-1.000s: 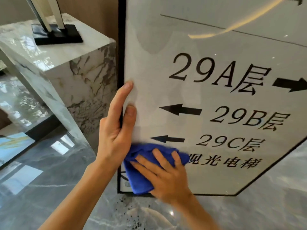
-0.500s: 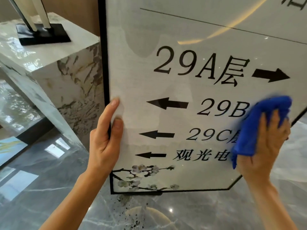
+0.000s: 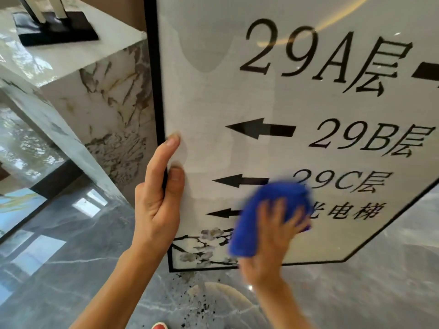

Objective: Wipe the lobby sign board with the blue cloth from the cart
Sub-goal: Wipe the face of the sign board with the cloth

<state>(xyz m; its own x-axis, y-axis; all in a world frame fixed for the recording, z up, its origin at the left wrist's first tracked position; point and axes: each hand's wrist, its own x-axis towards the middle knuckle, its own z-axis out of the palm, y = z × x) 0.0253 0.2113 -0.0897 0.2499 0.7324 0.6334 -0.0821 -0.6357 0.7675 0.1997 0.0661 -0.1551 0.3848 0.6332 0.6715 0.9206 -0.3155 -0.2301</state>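
The white sign board [image 3: 273,96] with a black frame, black arrows and floor numbers fills the right of the view. My left hand [image 3: 158,200] grips its left frame edge, thumb and a finger lying on the glass. My right hand [image 3: 273,238] presses the blue cloth [image 3: 266,214] flat against the lower middle of the board, over the bottom lines of text and beside the flower print. That hand and the cloth are blurred by motion. Part of the lower lettering is hidden behind the cloth.
A white marble pedestal [image 3: 99,91] with a black-based ornament [image 3: 54,29] on top stands directly left of the board. Glossy grey marble floor [image 3: 71,269] lies below. A red shoe tip [image 3: 159,326] shows at the bottom edge.
My right hand has swept the cloth from the board's right edge back leftward and down to the lower middle. The view has come closer to the board. My left hand keeps its grip.
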